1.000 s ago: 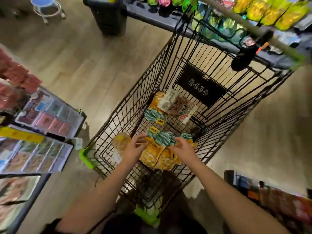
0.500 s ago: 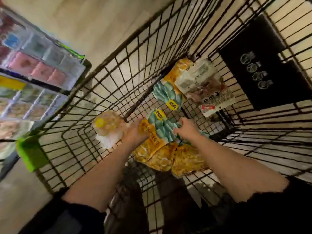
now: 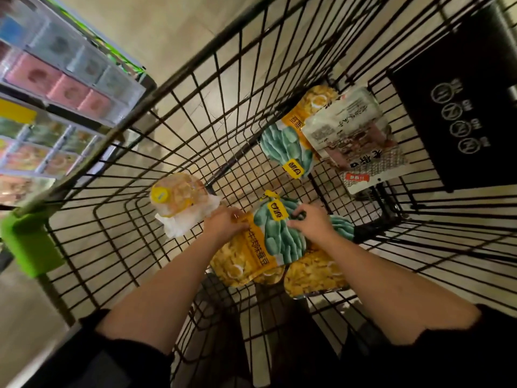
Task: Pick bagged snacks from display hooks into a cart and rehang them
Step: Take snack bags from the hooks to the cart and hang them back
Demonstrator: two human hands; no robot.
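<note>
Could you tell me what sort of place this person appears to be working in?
Most likely a shop or supermarket aisle. Both hands reach into a black wire shopping cart holding bagged snacks, and a display shelf of packaged goods stands to the left on a pale floor.

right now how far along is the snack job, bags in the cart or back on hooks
Done: several bags lie in the cart, including a white bag. In hand: the left hand and right hand grip the top yellow-green bag. Left: rehanging; no hooks are in view.
</note>
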